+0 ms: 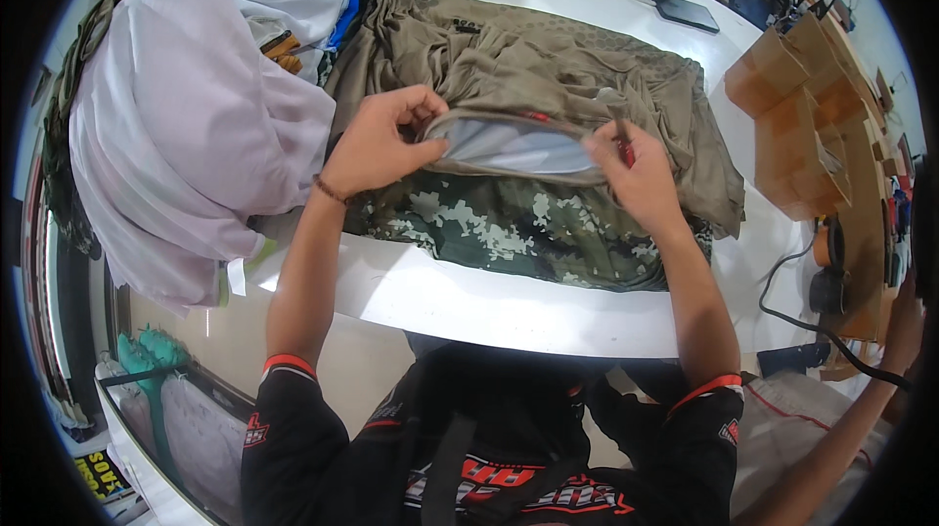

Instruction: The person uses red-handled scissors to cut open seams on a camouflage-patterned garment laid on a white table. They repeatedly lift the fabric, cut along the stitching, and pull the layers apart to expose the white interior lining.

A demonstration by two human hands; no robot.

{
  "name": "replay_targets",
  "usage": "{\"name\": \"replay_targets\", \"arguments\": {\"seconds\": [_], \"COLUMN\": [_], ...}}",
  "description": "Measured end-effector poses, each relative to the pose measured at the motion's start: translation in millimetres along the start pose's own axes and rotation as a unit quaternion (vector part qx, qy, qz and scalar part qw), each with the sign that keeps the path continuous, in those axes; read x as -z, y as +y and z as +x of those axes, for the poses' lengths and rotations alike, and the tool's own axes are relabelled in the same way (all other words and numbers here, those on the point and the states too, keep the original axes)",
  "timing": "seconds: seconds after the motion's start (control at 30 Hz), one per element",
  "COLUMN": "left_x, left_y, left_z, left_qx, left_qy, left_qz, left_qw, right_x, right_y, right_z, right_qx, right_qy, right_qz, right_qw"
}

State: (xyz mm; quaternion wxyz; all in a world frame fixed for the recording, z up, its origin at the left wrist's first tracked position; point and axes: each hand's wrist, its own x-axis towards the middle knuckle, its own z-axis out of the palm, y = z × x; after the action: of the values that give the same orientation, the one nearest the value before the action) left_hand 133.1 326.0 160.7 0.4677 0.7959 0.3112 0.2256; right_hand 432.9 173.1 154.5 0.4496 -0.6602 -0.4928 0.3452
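An olive-brown garment (548, 52) lies rumpled across the white table. Its edge is stretched into a long oval opening, with a pale grey-white inside (518, 147) showing. At the opening's left end, my left hand (381, 140) pinches the edge between thumb and fingers. My right hand (641, 179) grips the right end and also holds a small slim red-and-dark tool (624, 147) upright; its exact kind is unclear. Under the near side of the brown garment spreads a green camouflage garment (528, 228), close to the table's front edge.
White cloth (196, 115) is heaped at the left and hangs over the table (391, 286). A phone (685, 12) lies at the back right. Cardboard boxes (797, 135) stand at the right, with a black cable (782, 301) nearby. Another person's arm (831, 448) shows at lower right.
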Motion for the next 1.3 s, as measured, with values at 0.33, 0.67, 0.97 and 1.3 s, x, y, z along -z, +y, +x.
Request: {"name": "replay_targets", "arguments": {"seconds": [0.33, 0.67, 0.97, 1.3], "left_x": [2.4, -11.3, -20.6, -21.9], "left_y": [54.0, 29.5, 17.2, 14.1], "left_z": [-1.5, 6.1, -2.8, -7.6], "left_qx": [-0.238, -0.342, -0.149, 0.002], "left_qy": [-0.018, -0.051, 0.076, 0.132], "left_qz": [0.218, 0.259, 0.260, 0.174], "left_qw": [0.946, 0.902, 0.951, 0.976], "right_x": [20.5, 18.7, 36.0, 3.5], "right_y": [-28.8, 0.6, -20.6, -24.4], "right_z": [-18.9, 3.8, -26.3, -28.1], "right_qx": [0.035, 0.229, 0.237, 0.082], "right_qy": [-0.073, 0.021, -0.219, 0.001], "right_qz": [-0.137, -0.346, -0.296, -0.312], "right_qw": [0.987, 0.910, 0.899, 0.946]}}
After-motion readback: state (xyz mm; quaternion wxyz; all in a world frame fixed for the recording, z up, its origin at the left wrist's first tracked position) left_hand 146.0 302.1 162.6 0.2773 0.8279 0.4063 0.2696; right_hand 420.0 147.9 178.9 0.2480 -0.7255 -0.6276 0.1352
